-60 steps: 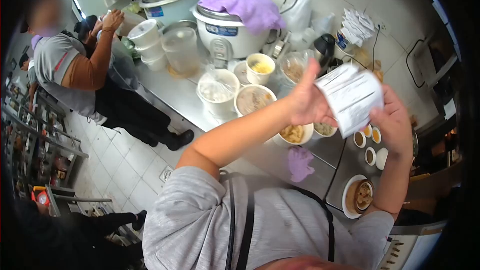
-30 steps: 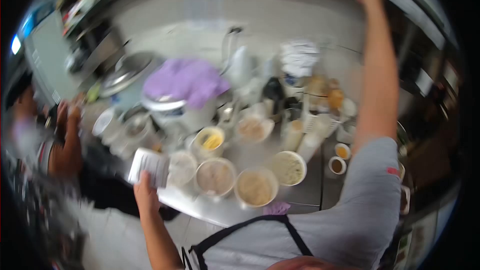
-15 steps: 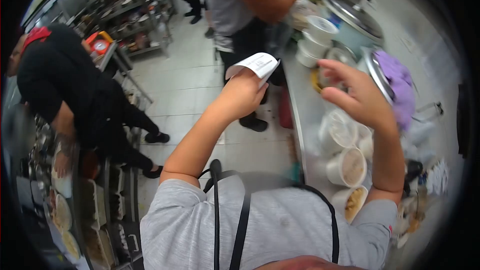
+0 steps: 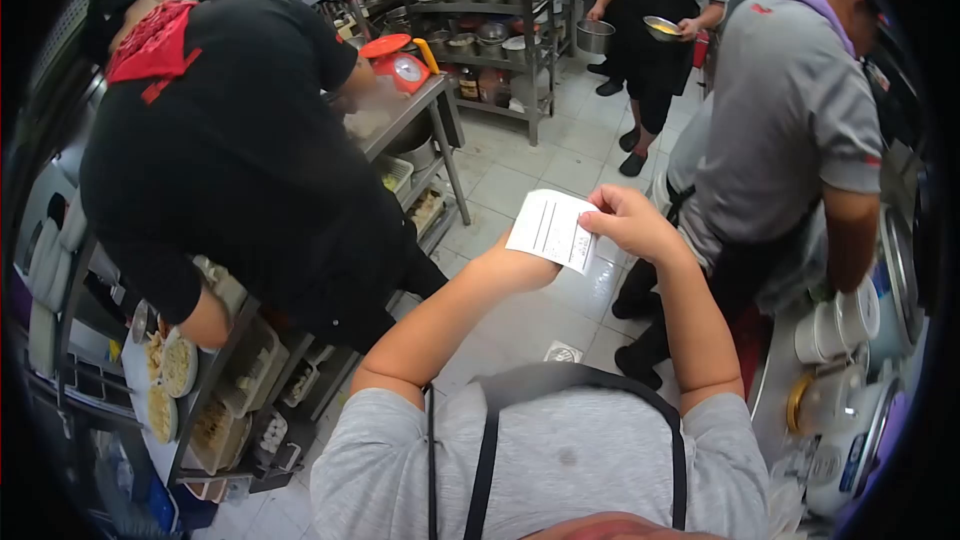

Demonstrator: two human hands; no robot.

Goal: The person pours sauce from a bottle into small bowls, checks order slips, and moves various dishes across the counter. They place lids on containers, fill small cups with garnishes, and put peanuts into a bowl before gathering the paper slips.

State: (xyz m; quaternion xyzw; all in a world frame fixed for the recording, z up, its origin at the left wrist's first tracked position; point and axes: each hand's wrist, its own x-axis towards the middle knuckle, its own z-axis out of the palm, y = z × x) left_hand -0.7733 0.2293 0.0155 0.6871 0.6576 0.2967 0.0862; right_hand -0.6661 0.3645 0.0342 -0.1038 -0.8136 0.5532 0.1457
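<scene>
A white paper slip (image 4: 545,227) with dark ruled lines and small print is held out in front of my chest, over the tiled floor. My left hand (image 4: 517,265) supports it from behind and below. Most of the left fingers are hidden by the paper. At the slip's upper right edge, my right hand (image 4: 637,224) pinches the paper between thumb and fingers.
To the left, a person in black (image 4: 230,160) bends over a shelf beside several plates of food (image 4: 180,365). On the right stands a person in grey (image 4: 770,110) at a counter with white tubs (image 4: 825,330). Another person (image 4: 660,30) carries a pot (image 4: 595,36) and a bowl (image 4: 661,28).
My right hand has come from above the tub counter to the slip and closed on its edge. The slip is flatter now. The view has turned, bringing shelves and another person into sight.
</scene>
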